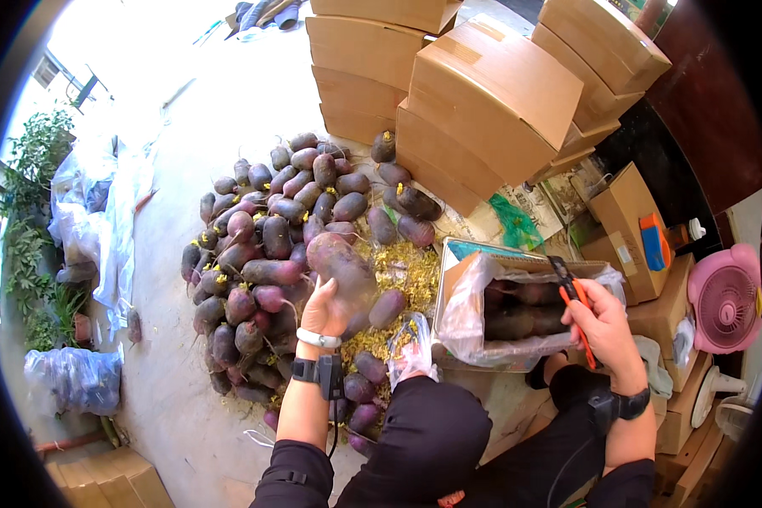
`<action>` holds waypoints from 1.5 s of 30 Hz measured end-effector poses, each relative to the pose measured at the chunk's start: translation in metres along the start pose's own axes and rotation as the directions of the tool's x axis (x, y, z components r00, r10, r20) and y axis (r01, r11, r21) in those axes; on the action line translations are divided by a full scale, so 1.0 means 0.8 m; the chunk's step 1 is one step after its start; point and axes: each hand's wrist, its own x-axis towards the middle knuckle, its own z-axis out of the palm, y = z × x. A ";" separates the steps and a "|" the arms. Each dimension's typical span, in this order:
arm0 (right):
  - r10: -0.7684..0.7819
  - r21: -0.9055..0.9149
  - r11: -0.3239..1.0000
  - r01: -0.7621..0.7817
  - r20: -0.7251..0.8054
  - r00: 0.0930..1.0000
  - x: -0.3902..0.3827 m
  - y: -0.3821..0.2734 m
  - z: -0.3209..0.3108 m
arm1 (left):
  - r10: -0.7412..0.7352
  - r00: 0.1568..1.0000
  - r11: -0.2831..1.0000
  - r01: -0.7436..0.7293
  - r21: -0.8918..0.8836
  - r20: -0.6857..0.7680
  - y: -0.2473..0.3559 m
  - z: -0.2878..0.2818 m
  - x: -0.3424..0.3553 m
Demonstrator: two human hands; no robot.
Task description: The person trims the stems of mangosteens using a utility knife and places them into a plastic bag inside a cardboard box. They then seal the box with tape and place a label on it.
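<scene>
My left hand [323,309], with a white bracelet at the wrist, is closed on a large purple radish [339,258], slightly blurred, above the near side of a heap of dark purple radishes [275,237]. Several in the heap have yellow leaf stubs and thin roots. My right hand [605,326] grips pruning shears [577,300] with orange handles and dark blades. The shears are over the right part of an open carton [466,349] lined with clear plastic [470,309]. Dark radishes [525,322] lie side by side in it. The hand hides part of the carton.
Yellow leaf trimmings [406,269] cover the floor between heap and carton. Tall stacks of brown cartons [491,85] rise behind. To the right stand a pink fan [724,296] and more cartons. Plastic sheeting [114,212] and green plants [38,186] line the left side.
</scene>
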 end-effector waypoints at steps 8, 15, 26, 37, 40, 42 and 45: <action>-0.249 -0.064 0.958 0.281 0.307 0.918 -0.024 -0.014 0.061 | -0.118 0.990 0.980 0.129 -0.150 0.083 -0.007 0.097 -0.078; -0.559 -0.166 0.716 0.678 0.445 0.700 -0.037 -0.034 0.102 | -0.213 0.972 0.959 0.227 -0.172 0.095 -0.031 0.162 -0.112; -0.617 -0.161 0.644 0.747 0.468 0.633 -0.031 -0.024 0.100 | -0.308 0.947 0.949 0.313 -0.043 0.086 -0.043 0.177 -0.118; -0.592 -0.237 0.538 0.809 0.577 0.563 -0.017 -0.040 0.084 | -0.383 0.919 0.907 0.394 0.149 -0.098 -0.034 0.186 -0.114; -0.558 -0.260 0.545 0.797 0.597 0.576 -0.014 -0.042 0.085 | -0.324 0.937 0.918 0.344 0.198 -0.127 -0.033 0.186 -0.109; -0.551 -0.237 0.582 0.778 0.589 0.591 -0.010 -0.039 0.089 | -0.351 0.933 0.926 0.358 0.121 -0.079 -0.030 0.182 -0.109; -0.476 -0.200 0.715 0.670 0.563 0.676 -0.012 -0.041 0.098 | -0.304 0.953 0.953 0.304 -0.013 0.008 -0.031 0.175 -0.106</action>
